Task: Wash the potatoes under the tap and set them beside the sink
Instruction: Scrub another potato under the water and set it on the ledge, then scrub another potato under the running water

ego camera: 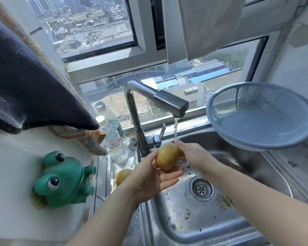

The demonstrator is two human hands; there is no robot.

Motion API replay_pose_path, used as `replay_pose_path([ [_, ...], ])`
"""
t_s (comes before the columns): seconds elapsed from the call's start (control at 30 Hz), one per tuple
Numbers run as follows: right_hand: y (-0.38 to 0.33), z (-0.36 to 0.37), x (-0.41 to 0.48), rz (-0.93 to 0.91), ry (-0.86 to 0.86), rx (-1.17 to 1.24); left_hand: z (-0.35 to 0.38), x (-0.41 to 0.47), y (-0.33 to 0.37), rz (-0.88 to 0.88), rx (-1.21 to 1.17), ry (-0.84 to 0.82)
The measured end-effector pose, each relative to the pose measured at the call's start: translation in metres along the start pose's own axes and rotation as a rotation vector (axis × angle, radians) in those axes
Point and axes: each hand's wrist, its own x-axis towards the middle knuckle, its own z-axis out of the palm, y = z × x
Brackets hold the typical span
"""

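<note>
A wet yellow potato (167, 156) is held over the steel sink (181, 221), just left of the thin water stream falling from the tap (171, 103). My left hand (149, 180) cups it from below and the left. My right hand (194, 155) presses on its right side, with the water landing on those fingers. A second potato (122, 175) lies on the sink's left ledge, partly hidden behind my left hand.
A blue plastic colander (261, 118) leans at the sink's back right. Two water bottles (114, 139) stand left of the tap. A green frog figure (60, 180) sits on the white counter at left. Dark cloths (30, 82) hang above it. The drain (202, 189) has food scraps around it.
</note>
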Motion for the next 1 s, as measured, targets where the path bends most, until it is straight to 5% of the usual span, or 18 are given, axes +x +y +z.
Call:
replay_pose_path([
  [0.13, 0.006, -0.016, -0.004, 0.021, 0.03, -0.079, 0.011, 0.006, 0.001, 0.0, 0.069, 0.054],
  [0.33, 0.016, -0.04, -0.022, -0.139, -0.219, -0.235, 0.017, 0.013, -0.014, -0.042, 0.308, 0.05],
  [0.43, 0.031, -0.042, -0.024, -0.013, -0.274, -0.376, 0.007, 0.01, -0.031, -0.147, 0.428, 0.056],
  [0.6, 0.07, -0.028, -0.024, 0.08, -0.069, -1.112, -0.006, 0.003, -0.053, -0.093, 0.895, 0.211],
  [0.7, 0.078, -0.014, -0.025, 0.101, -0.056, -1.019, -0.017, 0.003, -0.064, 0.122, 1.111, 0.162],
  [0.83, 0.078, 0.01, -0.026, 0.154, -0.145, -0.484, -0.027, -0.002, -0.081, 0.406, 1.442, 0.12],
  [1.0, 0.078, 0.052, -0.029, 0.132, -0.245, -0.38, -0.049, -0.018, -0.087, 0.496, 1.686, 0.339],
])
